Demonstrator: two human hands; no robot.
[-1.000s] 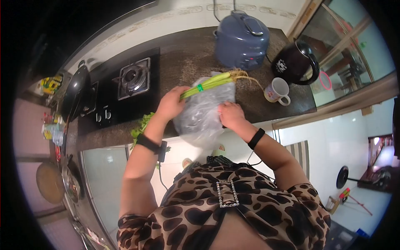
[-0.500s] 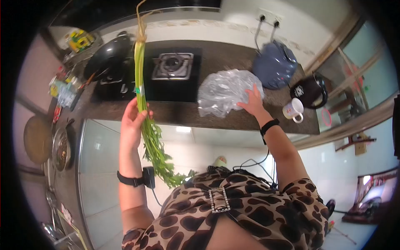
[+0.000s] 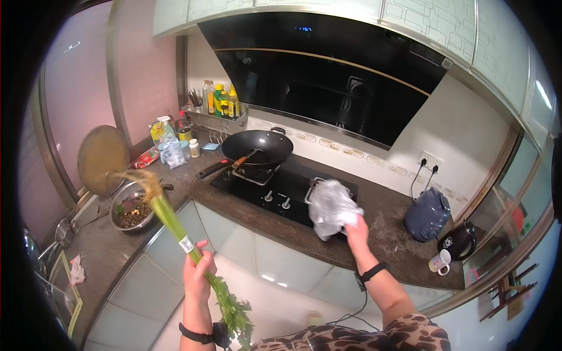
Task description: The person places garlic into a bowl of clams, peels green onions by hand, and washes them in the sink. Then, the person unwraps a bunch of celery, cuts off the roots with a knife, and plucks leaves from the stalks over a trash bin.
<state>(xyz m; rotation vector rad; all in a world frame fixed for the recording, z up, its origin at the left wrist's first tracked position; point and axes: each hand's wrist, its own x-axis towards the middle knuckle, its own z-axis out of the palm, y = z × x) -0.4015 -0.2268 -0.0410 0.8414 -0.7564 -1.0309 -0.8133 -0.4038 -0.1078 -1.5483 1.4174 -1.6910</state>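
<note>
My left hand (image 3: pixel 198 270) is wrapped round the stalks of a bunch of celery (image 3: pixel 170 221). Its pale roots point up and away from me, and the leaves hang down past my wrist. A band with a white label circles the stalks just above my fingers. My right hand (image 3: pixel 356 229) grips a crumpled clear plastic bag (image 3: pixel 331 206) by its near right side. The bag is held over the right end of the black gas hob (image 3: pixel 275 196) and hides part of the right burner. Whether anything is in the bag I cannot tell.
A black wok (image 3: pixel 263 146) with a spatula sits on the left burner. At the left, a metal bowl (image 3: pixel 130 219) of dark food stands near a round board (image 3: pixel 104 158). Bottles (image 3: pixel 221 100) line the back corner. A blue-grey appliance (image 3: pixel 427 215), kettle (image 3: pixel 458 241) and mug (image 3: pixel 439 262) stand right.
The plastic bag has been lifted from the counter and carried left over the hob in my right hand. My left hand still holds the celery, its root end now tilted left. The view has swung up and left.
</note>
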